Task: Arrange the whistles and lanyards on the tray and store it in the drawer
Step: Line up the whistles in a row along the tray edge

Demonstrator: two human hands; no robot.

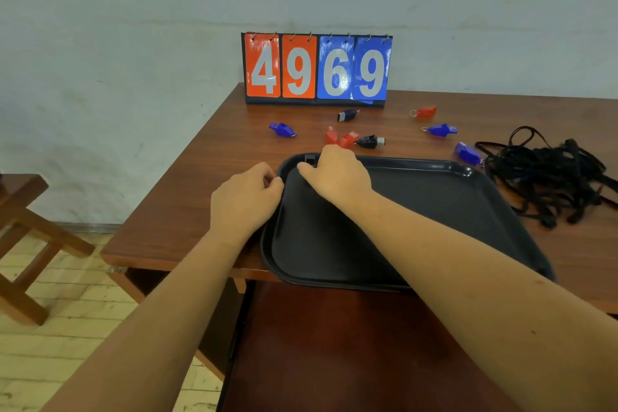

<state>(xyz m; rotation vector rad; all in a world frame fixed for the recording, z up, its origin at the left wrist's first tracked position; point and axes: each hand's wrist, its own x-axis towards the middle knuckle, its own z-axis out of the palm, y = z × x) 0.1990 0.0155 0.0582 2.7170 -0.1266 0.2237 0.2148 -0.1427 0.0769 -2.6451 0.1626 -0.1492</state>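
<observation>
One view is available to me, the head camera, looking down on a brown wooden table (207, 197). The black tray (434, 211) lies on the table's near part, its near edge overhanging the table front. My left hand (244, 201) rests at the tray's left rim, fingers curled together against the rim; whether they actually pinch it I cannot tell. My right hand (337, 177) sits in the tray's far-left corner, fingers bent down over a small black whistle (309, 160) (only partly visible beneath the fingertips), so I cannot tell if the grip is closed on it. Beyond the tray, loose on the table: a blue whistle (282, 129) to the left, two red whistles (339, 137) touching each other just past the right hand, a black whistle (369, 141) beside them, a dark whistle (347, 115) near the scoreboard, a red whistle (424, 111) and a blue whistle (441, 130) further right, and another blue whistle (468, 153) just beside the tangled black lanyards (548, 177), which lie right of the tray. A flip scoreboard (316, 68) reading 4969 stands at the far edge against the wall. A wooden stool (23, 244) stands on the floor at left.
</observation>
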